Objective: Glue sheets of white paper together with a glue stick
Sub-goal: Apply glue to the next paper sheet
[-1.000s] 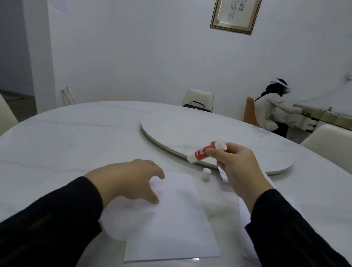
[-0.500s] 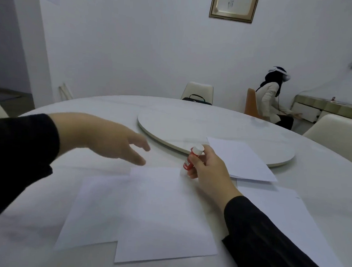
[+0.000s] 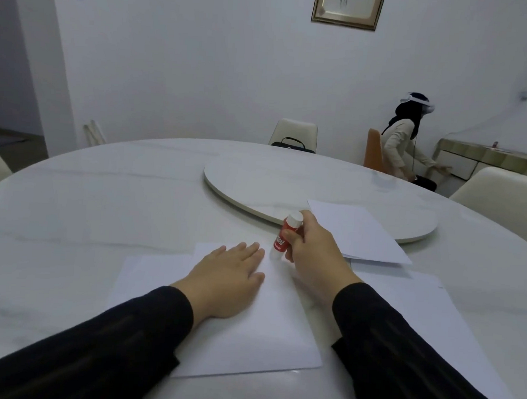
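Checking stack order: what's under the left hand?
The left hand lies flat on the top sheet, which overlaps another sheet showing at its left. The overlap is covered, so any glue there is hidden.

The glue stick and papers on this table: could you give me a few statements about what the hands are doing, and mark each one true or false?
1. The right hand grips the glue stick. True.
2. The left hand holds a pair of scissors. False: it lies flat, fingers straight, on the top sheet.
3. The glue stick's lower end meets the top sheet near its far edge. True.
4. The glue stick is blue. False: it is red and white.
5. The loose sheet to the right lies partly on the round turntable. True.
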### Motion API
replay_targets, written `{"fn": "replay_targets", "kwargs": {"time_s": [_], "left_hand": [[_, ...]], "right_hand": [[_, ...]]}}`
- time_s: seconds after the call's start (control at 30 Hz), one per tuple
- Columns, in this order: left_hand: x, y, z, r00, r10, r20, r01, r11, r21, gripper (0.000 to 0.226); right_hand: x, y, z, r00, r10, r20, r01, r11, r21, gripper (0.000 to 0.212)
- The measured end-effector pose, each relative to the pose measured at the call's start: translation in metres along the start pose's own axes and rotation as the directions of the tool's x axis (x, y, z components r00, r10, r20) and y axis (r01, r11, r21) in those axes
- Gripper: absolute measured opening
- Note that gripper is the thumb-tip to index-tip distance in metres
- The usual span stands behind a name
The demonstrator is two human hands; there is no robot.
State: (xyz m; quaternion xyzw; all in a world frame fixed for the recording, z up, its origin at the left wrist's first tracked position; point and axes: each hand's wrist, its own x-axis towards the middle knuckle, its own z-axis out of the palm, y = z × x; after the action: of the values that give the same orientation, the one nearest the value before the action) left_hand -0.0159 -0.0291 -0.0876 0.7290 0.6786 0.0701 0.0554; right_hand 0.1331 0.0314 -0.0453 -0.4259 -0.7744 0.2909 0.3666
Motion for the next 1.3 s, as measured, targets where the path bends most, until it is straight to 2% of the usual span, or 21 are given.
{"fn": "replay_targets", "kwargs": {"time_s": [0.2,0.47,0.63,0.73,0.83,0.9,0.97,1.0,1.07,1.13,1.17,1.2,1.23,1.3], "left_hand": [[0.0,0.0,-0.001,1.0,-0.006,-0.01,0.006,1.0,-0.006,0.055],[0.001,0.0,-0.001,1.0,-0.005,0.003,0.005,1.0,-0.012,0.055],[0.001,-0.001,-0.001,1.0,-0.001,0.014,0.001,1.0,-0.012,0.055],[0.001,-0.002,0.0,1.0,-0.002,0.016,0.003,1.0,-0.009,0.056],[0.002,-0.001,0.001,1.0,-0.008,0.012,0.008,1.0,0.002,0.059],[0.001,-0.001,-0.003,0.999,0.008,0.043,-0.008,1.0,-0.006,0.06],[-0.003,-0.003,-0.012,0.992,0.061,0.11,-0.06,0.998,-0.02,0.06],[-0.006,-0.005,-0.02,0.988,0.091,0.121,-0.092,0.996,0.005,0.06],[-0.01,-0.006,-0.03,0.998,0.067,0.007,-0.068,0.991,0.118,0.064],[-0.018,0.0,-0.029,0.981,-0.151,-0.126,0.172,0.969,0.177,0.063],[-0.023,0.005,-0.025,0.963,-0.246,-0.107,0.261,0.953,0.153,0.063],[-0.028,0.011,-0.021,0.96,-0.279,-0.031,0.28,0.948,0.149,0.065],[-0.032,0.015,-0.017,0.963,-0.261,0.063,0.248,0.955,0.166,0.066],[-0.033,0.011,-0.022,0.971,-0.116,0.21,0.083,0.983,0.162,0.064]], "right_hand": [[-0.023,-0.009,-0.01,0.999,0.021,0.044,-0.019,0.998,-0.062,0.003],[-0.085,-0.016,-0.035,0.993,-0.067,0.097,0.078,0.991,-0.113,0.003],[-0.116,-0.013,-0.042,0.987,-0.13,0.096,0.141,0.983,-0.12,0.011],[-0.124,-0.011,-0.048,0.969,-0.193,0.153,0.199,0.979,-0.029,0.016],[-0.128,-0.006,-0.054,0.967,-0.144,0.208,0.08,0.954,0.289,0.007],[-0.127,-0.002,-0.058,0.987,-0.068,0.145,-0.029,0.817,0.575,0.009],[-0.122,0.004,-0.065,0.999,0.048,0.008,-0.038,0.669,0.742,0.019],[-0.121,0.007,-0.068,0.997,0.07,-0.04,-0.015,0.652,0.758,0.019],[-0.121,0.007,-0.07,0.996,0.051,-0.074,0.019,0.684,0.729,0.03],[-0.121,0.008,-0.069,0.995,0.043,-0.091,0.03,0.74,0.672,0.053],[-0.121,0.009,-0.068,0.993,0.047,-0.105,0.033,0.757,0.653,0.056],[-0.121,0.009,-0.067,0.993,0.046,-0.113,0.038,0.762,0.646,0.052],[-0.12,0.01,-0.066,0.992,0.045,-0.118,0.042,0.764,0.644,0.045],[-0.119,0.009,-0.064,0.99,0.052,-0.134,0.046,0.768,0.639,0.034]]}}
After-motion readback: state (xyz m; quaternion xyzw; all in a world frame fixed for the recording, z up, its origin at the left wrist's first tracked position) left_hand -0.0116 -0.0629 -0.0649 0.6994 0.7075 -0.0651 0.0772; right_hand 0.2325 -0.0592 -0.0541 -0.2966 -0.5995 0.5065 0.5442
